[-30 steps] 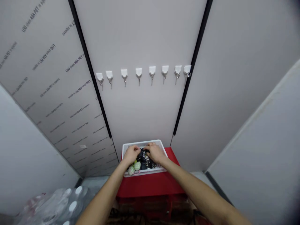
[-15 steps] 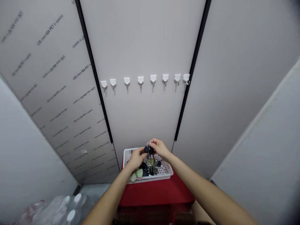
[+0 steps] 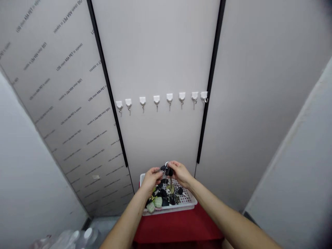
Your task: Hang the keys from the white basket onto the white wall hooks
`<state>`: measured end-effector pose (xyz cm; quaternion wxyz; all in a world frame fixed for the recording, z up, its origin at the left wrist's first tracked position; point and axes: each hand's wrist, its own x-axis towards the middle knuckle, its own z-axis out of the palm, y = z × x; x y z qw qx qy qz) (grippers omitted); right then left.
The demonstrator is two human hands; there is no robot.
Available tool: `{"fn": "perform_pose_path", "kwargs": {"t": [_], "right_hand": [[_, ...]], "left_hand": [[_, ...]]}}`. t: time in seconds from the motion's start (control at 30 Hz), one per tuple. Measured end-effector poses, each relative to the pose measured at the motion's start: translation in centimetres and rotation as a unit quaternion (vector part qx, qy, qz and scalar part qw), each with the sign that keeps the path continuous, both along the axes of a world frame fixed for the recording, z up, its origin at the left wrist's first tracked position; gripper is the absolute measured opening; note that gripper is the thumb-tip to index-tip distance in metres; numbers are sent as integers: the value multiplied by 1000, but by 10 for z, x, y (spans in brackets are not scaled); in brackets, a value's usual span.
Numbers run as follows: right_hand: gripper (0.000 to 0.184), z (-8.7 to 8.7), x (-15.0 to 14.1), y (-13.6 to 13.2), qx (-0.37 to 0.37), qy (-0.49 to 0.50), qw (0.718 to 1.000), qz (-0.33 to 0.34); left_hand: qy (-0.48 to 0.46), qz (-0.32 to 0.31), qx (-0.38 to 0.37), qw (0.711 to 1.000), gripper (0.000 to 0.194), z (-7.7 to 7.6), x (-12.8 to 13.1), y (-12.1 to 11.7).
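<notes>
key bunch (image 3: pixel 169 172) over white basket (image 3: pixel 178 208), six o'clock of wall hooks (image 3: pixel 169 97); right hand (image 3: pixel 181 173), three o'clock, grip pinched on its ring (image 3: pixel 166 163); left hand (image 3: pixel 150 180), nine o'clock, grip pinched on fob (image 3: pixel 163 167).

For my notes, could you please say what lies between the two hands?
Between the left hand and right hand, the head view shows black-headed keys on a ring.
</notes>
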<state>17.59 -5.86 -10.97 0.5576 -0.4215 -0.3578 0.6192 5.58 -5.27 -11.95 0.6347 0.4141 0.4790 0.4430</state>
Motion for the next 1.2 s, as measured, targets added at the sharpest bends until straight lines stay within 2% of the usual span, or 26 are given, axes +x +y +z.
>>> {"fn": "perform_pose_path", "kwargs": {"t": [0.07, 0.13, 0.27, 0.4, 0.5, 0.57, 0.67, 0.77, 0.9, 1.03, 1.2], "right_hand": [[23, -2, -3, 0, 5, 23, 1000, -3], [22, -3, -6, 1, 16, 48, 999, -5], [19, -1, -13, 3, 49, 102, 994, 3], [14, 2, -16, 2, 50, 116, 992, 19], [11, 7, -13, 2, 28, 87, 996, 25], [12, 12, -10, 3, 27, 46, 998, 24], [22, 22, -7, 5, 73, -69, 995, 27], [24, 34, -7, 6, 133, -165, 977, 30], [21, 45, -11, 8, 175, -205, 963, 26], [17, 51, -19, 9, 215, -201, 955, 33], [21, 62, -11, 8, 218, -184, 959, 2]], "left_hand": [[-22, 52, 2, 998, 31, -1, 1, 3], [-53, 76, -6, 996, 27, -1, 1, 5], [-113, 21, -23, 993, 9, 2, -3, 8], [-115, 44, 45, 991, 8, 16, -12, 14], [-57, 46, 115, 991, 7, 36, -16, 19], [0, 16, 167, 986, 8, 52, -15, 21], [89, -56, 246, 964, 7, 74, -13, 23], [139, -91, 300, 939, 7, 88, -12, 23], [154, -94, 327, 928, 8, 97, -16, 23], [133, -66, 322, 935, 7, 100, -19, 25], [113, -30, 333, 936, 9, 102, -1, 31]]}}
